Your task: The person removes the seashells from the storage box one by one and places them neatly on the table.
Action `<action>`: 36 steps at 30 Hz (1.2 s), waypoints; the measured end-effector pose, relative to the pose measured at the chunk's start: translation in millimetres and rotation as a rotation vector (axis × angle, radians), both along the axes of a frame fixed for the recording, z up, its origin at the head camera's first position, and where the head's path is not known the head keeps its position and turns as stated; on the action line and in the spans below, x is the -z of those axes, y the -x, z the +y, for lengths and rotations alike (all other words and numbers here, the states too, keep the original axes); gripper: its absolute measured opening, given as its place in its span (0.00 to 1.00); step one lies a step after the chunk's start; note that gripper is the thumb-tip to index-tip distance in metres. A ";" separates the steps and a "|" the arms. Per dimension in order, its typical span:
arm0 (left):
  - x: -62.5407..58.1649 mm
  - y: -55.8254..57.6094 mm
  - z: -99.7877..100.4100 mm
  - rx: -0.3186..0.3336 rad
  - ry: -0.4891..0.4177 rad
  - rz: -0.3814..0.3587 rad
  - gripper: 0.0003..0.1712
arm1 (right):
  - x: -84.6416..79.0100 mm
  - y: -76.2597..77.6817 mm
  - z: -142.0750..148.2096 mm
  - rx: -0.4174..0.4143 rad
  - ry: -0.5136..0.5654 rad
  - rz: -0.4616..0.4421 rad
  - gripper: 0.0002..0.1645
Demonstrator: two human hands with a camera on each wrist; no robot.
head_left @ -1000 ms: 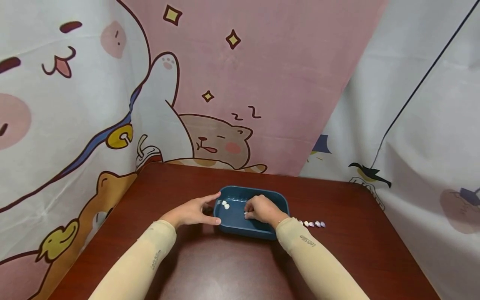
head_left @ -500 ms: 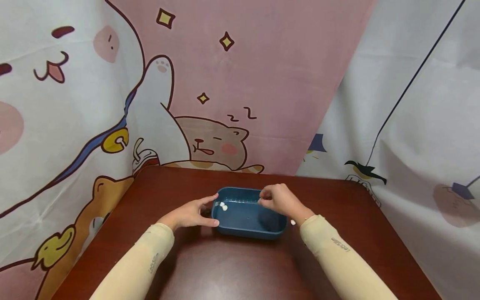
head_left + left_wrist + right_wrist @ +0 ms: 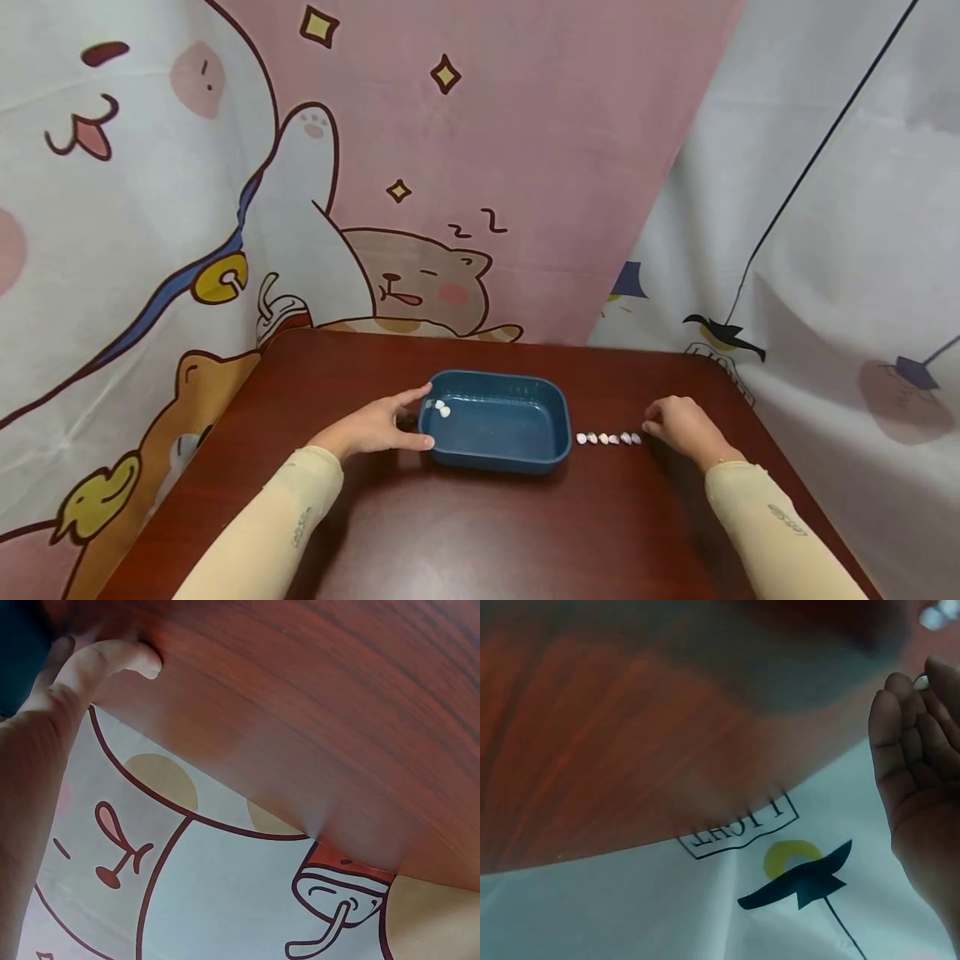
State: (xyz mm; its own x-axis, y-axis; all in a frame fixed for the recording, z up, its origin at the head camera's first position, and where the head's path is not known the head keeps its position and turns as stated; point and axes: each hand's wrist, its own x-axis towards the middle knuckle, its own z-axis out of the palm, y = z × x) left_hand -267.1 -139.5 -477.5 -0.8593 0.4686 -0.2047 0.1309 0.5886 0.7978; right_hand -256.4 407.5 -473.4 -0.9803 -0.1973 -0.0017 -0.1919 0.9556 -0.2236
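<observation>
In the head view, my left hand (image 3: 375,427) rests at the left end of a blue rectangular plastic tray (image 3: 491,461). Its thumb and a finger are spread and touch the rim near the two corners. Two small white shell-like pieces (image 3: 445,412) lie inside the tray at its left end. My right hand (image 3: 686,429) is low over the table, just beyond the right end of a row of several small white and purplish shell-like pieces (image 3: 603,438). In the right wrist view, a tiny whitish piece (image 3: 921,682) shows between its thumb and fingertips.
The dark red wooden table (image 3: 480,533) carries the tray and the row, which runs rightward from the tray's right end. A printed cloth (image 3: 555,150) with cartoon animals hangs behind the table and along its sides.
My right hand has lifted out of the tray and travelled right to the far end of the row, uncovering the row. My left hand stays at the tray's left end.
</observation>
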 end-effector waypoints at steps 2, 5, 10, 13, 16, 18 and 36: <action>-1.0 -0.6 -0.3 -0.003 -0.006 -0.003 0.62 | 4.7 -3.1 2.9 -0.018 -0.037 0.017 0.07; -2.0 -1.5 -0.4 -0.007 -0.009 -0.009 0.61 | 6.9 -5.4 2.3 -0.046 -0.090 0.034 0.04; -2.0 -1.9 -0.7 -0.007 -0.012 -0.011 0.60 | 7.1 -8.0 2.4 -0.027 -0.080 0.027 0.06; -1.4 -1.1 -1.1 0.001 -0.025 -0.009 0.61 | 10.0 -9.7 3.7 -0.008 -0.018 0.021 0.08; -1.1 -0.4 -1.5 0.008 -0.031 -0.006 0.62 | 12.7 -10.9 3.5 -0.022 0.030 0.034 0.11; -1.3 -0.2 -1.7 0.011 -0.029 -0.005 0.62 | 14.2 -11.1 2.3 -0.031 0.044 0.048 0.11; -2.8 -2.1 -0.2 0.004 -0.014 -0.004 0.61 | -1.8 -12.1 11.3 0.190 0.257 0.061 0.35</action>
